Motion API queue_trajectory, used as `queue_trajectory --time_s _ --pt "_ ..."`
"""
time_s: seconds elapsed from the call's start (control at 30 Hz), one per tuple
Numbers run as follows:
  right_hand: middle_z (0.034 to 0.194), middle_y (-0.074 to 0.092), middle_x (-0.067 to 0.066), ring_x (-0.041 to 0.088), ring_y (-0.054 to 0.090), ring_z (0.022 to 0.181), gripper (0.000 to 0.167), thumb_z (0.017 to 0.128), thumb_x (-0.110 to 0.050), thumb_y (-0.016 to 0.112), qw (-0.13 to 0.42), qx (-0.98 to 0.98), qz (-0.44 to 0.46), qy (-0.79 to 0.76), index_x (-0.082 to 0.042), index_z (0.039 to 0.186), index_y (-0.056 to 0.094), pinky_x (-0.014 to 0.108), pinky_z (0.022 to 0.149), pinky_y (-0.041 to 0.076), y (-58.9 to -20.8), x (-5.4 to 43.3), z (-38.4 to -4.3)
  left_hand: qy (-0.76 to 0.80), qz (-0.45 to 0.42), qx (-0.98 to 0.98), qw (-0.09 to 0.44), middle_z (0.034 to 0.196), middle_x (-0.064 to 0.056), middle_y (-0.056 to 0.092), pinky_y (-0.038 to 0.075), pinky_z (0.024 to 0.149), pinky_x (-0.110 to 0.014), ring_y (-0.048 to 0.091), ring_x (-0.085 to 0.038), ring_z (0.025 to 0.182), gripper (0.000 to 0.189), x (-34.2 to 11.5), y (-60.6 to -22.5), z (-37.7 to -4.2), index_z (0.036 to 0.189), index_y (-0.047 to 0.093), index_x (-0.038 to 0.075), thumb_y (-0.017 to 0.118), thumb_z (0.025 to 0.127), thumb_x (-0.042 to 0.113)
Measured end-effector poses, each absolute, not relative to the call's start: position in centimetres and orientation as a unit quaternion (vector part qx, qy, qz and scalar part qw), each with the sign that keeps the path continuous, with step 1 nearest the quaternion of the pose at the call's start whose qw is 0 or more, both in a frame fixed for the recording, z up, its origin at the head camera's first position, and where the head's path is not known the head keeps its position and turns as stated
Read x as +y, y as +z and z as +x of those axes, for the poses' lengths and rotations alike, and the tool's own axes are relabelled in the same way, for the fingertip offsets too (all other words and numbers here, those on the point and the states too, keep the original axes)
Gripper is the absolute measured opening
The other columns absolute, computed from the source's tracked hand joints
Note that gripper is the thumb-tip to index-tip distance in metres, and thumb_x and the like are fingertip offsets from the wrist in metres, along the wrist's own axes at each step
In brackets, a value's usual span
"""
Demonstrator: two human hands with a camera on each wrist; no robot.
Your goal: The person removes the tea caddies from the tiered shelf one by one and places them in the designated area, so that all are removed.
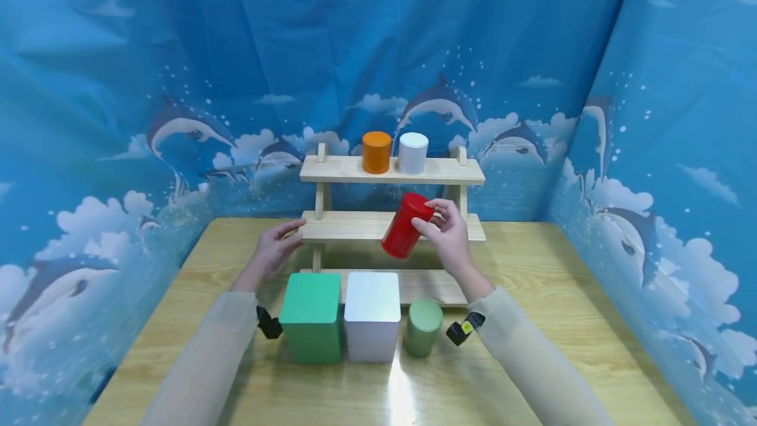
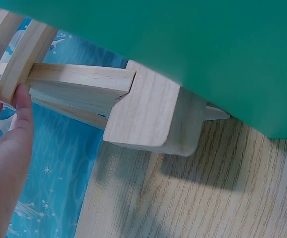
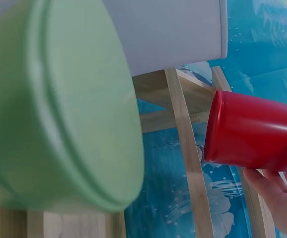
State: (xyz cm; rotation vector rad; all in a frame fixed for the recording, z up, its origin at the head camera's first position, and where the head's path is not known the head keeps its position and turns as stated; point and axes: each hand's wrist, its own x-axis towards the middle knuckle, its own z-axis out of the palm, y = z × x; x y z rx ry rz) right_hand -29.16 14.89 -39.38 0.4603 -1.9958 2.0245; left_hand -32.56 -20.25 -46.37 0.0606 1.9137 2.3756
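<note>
A red cylinder (image 1: 405, 229), tilted, is held near its upper end by my right hand (image 1: 447, 234), in front of the middle tier of a wooden three-tier shelf (image 1: 349, 226). In the right wrist view the fingers press against the side of the red cylinder (image 3: 255, 131). My left hand (image 1: 276, 246) is at the left end of the middle tier. The left wrist view shows the thumb and fingers of that hand (image 2: 12, 148) pinching the board's end (image 2: 22, 69). On the top tier stand an orange cylinder (image 1: 376, 152) and a white cylinder (image 1: 412, 153).
A green box (image 1: 311, 321), a white box (image 1: 372, 321) and a light green cylinder (image 1: 422, 331) stand on the wooden table (image 1: 520, 281), in front of the shelf and between my forearms. A blue dolphin-print curtain (image 1: 284, 51) surrounds the table at the back and sides.
</note>
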Motion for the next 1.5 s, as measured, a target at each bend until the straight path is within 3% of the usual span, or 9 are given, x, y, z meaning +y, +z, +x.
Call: queue_trajectory --time_s 0.6,1.37,1.5 --pt "0.116 0.055 0.011 0.025 0.057 0.098 0.039 0.084 0.000 0.067 0.172 -0.640 0.177 0.728 0.005 0.117 0.047 0.028 0.079 0.054 -41.6 17.3 -27.4 0.786 0.024 0.616 0.048 0.146 -0.017 0.029 0.048 0.089 -0.022 0.056 -0.006 0.102 0.048 -20.2 -46.2 -32.4 0.138 0.038 -0.005 0.055 0.093 0.006" --pt "0.110 0.056 0.007 0.021 0.056 0.101 0.038 0.082 0.008 0.066 0.190 -0.661 0.123 0.715 0.011 0.114 0.047 0.024 0.085 0.051 -44.2 20.7 -24.4 0.787 0.019 0.614 0.049 0.146 -0.017 0.030 0.048 0.089 -0.023 0.057 -0.006 0.099 0.048 -20.3 -46.2 -32.4 0.137 0.038 -0.005 0.055 0.093 0.004" --pt "0.112 0.055 0.008 0.020 0.056 0.102 0.038 0.082 0.008 0.064 0.184 -0.669 0.127 0.709 0.011 0.115 0.046 0.024 0.081 0.053 -44.6 21.3 -23.9 0.786 0.020 0.616 0.051 0.147 -0.017 0.028 0.047 0.092 -0.025 0.056 -0.005 0.101 0.047 -20.3 -46.2 -32.5 0.137 0.039 -0.005 0.054 0.094 0.004"
